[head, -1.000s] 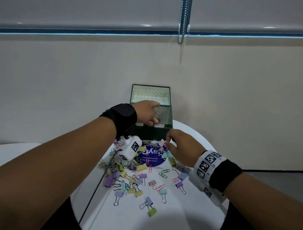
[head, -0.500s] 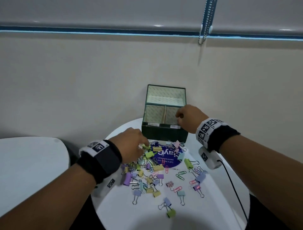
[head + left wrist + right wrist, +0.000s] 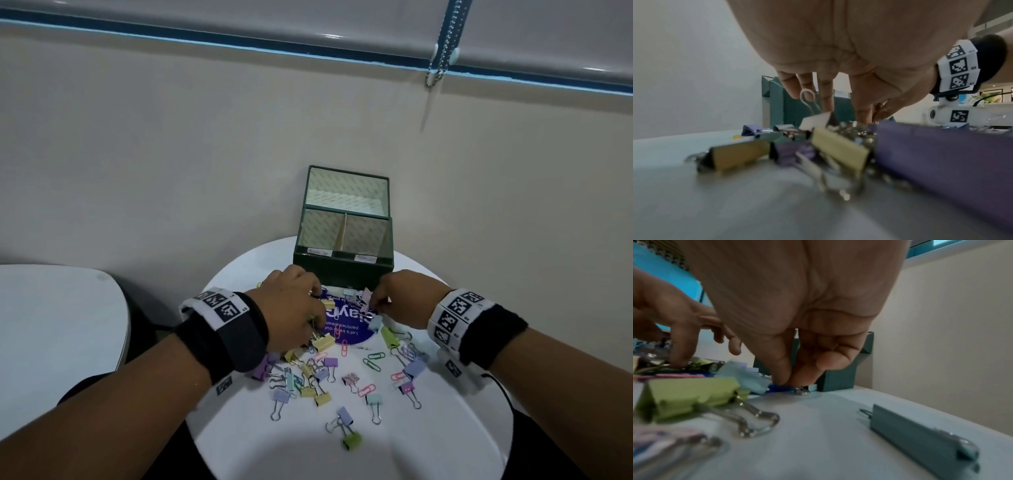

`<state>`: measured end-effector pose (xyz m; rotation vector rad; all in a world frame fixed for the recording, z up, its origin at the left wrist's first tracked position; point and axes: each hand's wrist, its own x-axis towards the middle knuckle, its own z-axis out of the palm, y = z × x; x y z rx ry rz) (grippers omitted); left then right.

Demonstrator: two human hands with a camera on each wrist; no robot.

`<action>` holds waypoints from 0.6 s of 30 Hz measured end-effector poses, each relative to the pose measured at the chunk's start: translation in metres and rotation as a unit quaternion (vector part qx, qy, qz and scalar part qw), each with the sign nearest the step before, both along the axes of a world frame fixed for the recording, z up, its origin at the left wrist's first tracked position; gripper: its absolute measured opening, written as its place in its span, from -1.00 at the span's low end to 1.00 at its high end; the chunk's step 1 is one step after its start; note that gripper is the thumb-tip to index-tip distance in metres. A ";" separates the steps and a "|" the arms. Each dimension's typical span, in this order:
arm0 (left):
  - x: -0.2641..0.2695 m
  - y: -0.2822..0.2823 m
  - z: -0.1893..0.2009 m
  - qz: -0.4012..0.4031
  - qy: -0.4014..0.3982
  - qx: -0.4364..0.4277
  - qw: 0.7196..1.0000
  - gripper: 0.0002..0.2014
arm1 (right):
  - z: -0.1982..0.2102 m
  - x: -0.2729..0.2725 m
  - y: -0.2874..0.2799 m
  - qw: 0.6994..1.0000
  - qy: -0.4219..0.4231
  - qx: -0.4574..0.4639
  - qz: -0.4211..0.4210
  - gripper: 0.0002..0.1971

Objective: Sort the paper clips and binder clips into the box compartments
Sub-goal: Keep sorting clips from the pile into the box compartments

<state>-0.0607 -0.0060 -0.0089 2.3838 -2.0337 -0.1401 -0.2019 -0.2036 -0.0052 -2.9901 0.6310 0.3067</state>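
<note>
Just beyond both sets of fingertips, dark green compartmented box (image 3: 343, 270), pastel binder clips (image 3: 323, 341) heaped beneath left hand (image 3: 294, 310) with fingers spread downward, right hand (image 3: 406, 298) fingers pinched together on something too small to tell, green binder clip (image 3: 692, 394) beside.

The box (image 3: 342, 272) is dark green with a pale striped lining. Binder clips (image 3: 323, 341) come in yellow, lilac, green, pale blue and pink on the white bench (image 3: 428, 445). A blue sticker (image 3: 352, 329) carries white lettering. Wristbands (image 3: 222, 305) bear black-and-white square codes.

Matt pastel binder clips (image 3: 324, 341) with shiny metal handles, smooth white table (image 3: 428, 445), matt green box (image 3: 339, 270)
</note>
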 end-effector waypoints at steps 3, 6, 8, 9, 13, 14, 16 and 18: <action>-0.007 -0.004 -0.001 -0.032 0.004 0.005 0.999 -0.58 | -0.002 0.004 -0.003 0.999 -0.005 0.033 -0.020 -0.87; -0.015 -0.007 0.000 -0.048 0.006 0.027 0.998 -0.59 | -0.002 0.007 0.002 0.999 0.016 0.041 -0.011 -0.90; -0.016 -0.007 0.000 -0.044 0.012 0.017 0.999 -0.63 | -0.001 0.009 0.005 0.999 0.026 0.032 -0.001 -0.87; -0.015 -0.007 -0.002 -0.043 0.015 0.008 0.999 -0.66 | 0.001 0.009 0.005 1.000 0.013 0.026 0.006 -0.87; -0.014 -0.015 -0.006 -0.069 -0.004 0.013 0.998 -0.62 | 0.009 0.007 0.001 0.996 -0.081 0.042 0.004 -0.91; -0.016 -0.018 -0.005 -0.080 -0.009 0.028 0.996 -0.58 | 0.009 0.009 0.000 0.996 -0.070 0.051 0.004 -0.89; -0.022 -0.023 -0.004 -0.103 -0.016 0.044 0.994 -0.55 | 0.008 0.013 0.001 0.998 -0.023 0.053 0.011 -0.89; -0.027 -0.026 -0.004 -0.131 -0.025 0.043 0.990 -0.58 | 0.004 0.017 0.003 0.999 0.007 0.031 0.013 -0.94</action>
